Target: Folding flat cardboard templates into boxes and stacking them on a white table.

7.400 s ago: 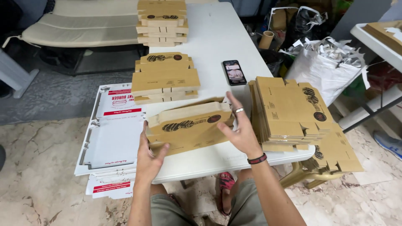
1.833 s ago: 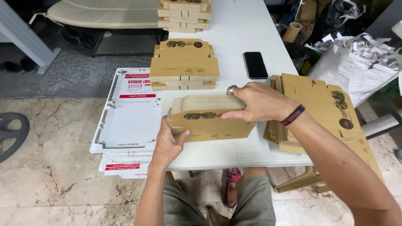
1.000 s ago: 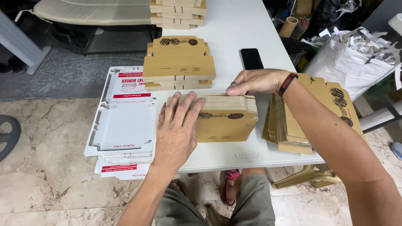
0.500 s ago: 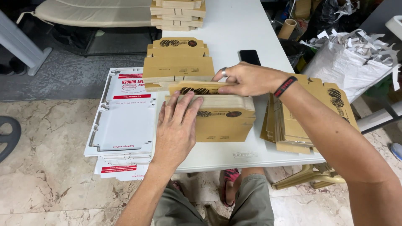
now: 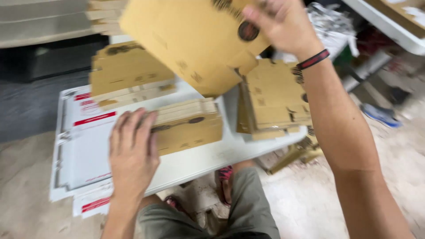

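The left hand [image 5: 133, 155] lies flat on the folded box [image 5: 188, 126] on the table [image 5: 199, 159], steadying it. Above the box, the right hand [image 5: 283, 24] pinches a flat cardboard blank [image 5: 190, 40], lifted clear.

One head-worn view, angled steeply down, close over the white table [image 5: 195, 161] edge and the person's lap.

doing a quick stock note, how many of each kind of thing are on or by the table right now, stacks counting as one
Folded brown cardboard box under the left hand: 1
Flat brown cardboard blank lifted by the right hand: 1
Stacks of folded brown boxes: 1
Stacks of flat brown blanks: 1
Stacks of white mailers: 1
Total: 5
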